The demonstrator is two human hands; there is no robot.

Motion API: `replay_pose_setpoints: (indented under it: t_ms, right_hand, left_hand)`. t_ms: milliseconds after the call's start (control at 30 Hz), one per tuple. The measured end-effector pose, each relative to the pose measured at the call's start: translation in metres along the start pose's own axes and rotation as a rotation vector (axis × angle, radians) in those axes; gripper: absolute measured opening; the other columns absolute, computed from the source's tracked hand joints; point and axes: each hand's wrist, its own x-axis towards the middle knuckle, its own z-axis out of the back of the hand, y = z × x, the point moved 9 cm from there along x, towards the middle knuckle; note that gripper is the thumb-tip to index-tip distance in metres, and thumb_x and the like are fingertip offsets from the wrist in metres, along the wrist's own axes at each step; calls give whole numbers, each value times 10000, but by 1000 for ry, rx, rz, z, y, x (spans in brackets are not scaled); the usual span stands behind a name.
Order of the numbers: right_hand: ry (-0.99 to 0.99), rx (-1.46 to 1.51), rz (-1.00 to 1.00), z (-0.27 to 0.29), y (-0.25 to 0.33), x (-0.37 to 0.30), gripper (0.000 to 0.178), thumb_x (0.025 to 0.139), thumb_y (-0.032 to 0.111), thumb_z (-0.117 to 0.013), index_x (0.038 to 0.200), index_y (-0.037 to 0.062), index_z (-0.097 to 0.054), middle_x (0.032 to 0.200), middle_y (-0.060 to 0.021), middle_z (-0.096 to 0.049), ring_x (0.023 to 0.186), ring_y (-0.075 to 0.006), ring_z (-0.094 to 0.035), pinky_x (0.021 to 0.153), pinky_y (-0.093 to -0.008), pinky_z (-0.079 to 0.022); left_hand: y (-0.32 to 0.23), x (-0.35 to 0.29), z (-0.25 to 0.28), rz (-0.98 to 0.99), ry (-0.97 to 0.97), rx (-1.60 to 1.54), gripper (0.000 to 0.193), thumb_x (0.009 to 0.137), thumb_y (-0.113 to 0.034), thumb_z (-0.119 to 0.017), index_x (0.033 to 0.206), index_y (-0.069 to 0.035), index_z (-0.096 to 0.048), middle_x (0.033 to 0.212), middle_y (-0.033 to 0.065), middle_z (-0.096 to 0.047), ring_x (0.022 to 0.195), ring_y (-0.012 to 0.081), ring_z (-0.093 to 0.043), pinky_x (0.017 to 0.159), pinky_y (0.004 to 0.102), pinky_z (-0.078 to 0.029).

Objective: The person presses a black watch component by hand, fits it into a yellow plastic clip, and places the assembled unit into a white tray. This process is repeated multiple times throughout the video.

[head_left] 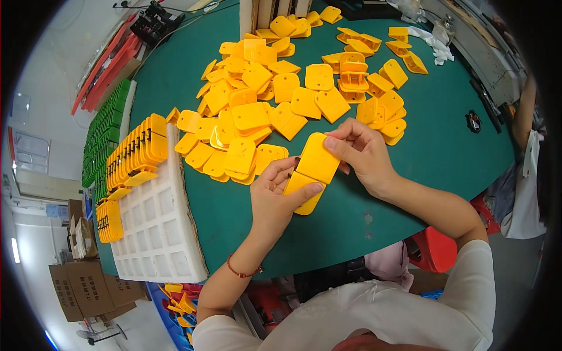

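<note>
Between my two hands is a yellow plastic clip (pixel 318 159), spread out into two rounded panels that meet at a seam, with a small dark part at its left edge. My left hand (pixel 275 193) grips the lower panel, thumb across its face. With thumb and fingers, my right hand (pixel 362 153) pinches the upper panel near its top corner. Just beyond my hands lies a loose heap of similar yellow plastic pieces (pixel 250 117), some flat and some folded. More folded yellow pieces (pixel 353 73) are scattered farther right.
A white foam tray (pixel 158 234) stands at the left, with rows of yellow clips (pixel 137 149) along it and green clips (pixel 105 134) beyond. Cardboard boxes (pixel 82 286) are at the lower left. A red stool (pixel 436 248) sits beside the green table (pixel 445 152); another person's arm (pixel 524 114) shows at the right.
</note>
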Motion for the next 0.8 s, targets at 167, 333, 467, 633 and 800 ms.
replay_pose_setpoints:
  t_ms: [167,333,467,633,800]
  right_hand:
    - [10,-34,18,2,-1,1,167,803,130,-610,841,6,-504,679,-14,-530,493,-28,-426,430,-159,-327]
    - [51,28,-1,-11,-7,2,184,804,122,-602,916,14,-504,744,-27,-532,539,-50,-460,461,-171,-375]
    - [249,53,63,-23,0,-7,428,828,153,-477,1212,22,-340,1087,-112,-438,684,-115,-482,534,-212,-408]
    - [272,-76,42,-21,1,-7,476,890,379,-390,1206,26,-348,1133,-118,-431,719,-106,-459,543,-207,-391]
    - [288,-112,2,-32,0,-7,394,889,298,-400,1174,26,-384,1114,-114,-449,714,-98,-454,552,-205,-399]
  left_hand:
    - [0,2,-1,17,2,7,475,657,-1,-721,1049,64,-461,1005,145,-552,929,180,-560,827,276,-465]
    - [-2,-1,12,-22,-20,12,456,648,1,-721,1024,57,-469,999,126,-544,953,172,-539,825,264,-449]
    - [-30,-7,25,-123,-63,-46,376,681,-22,-702,994,28,-500,958,69,-533,931,117,-509,818,233,-423]
    - [-126,-41,121,-398,-400,504,312,668,-40,-705,936,-20,-545,927,36,-536,858,99,-515,757,228,-426]
    - [-202,-109,299,-341,-935,1147,309,608,-161,-740,829,0,-594,737,65,-617,664,134,-586,628,243,-463]
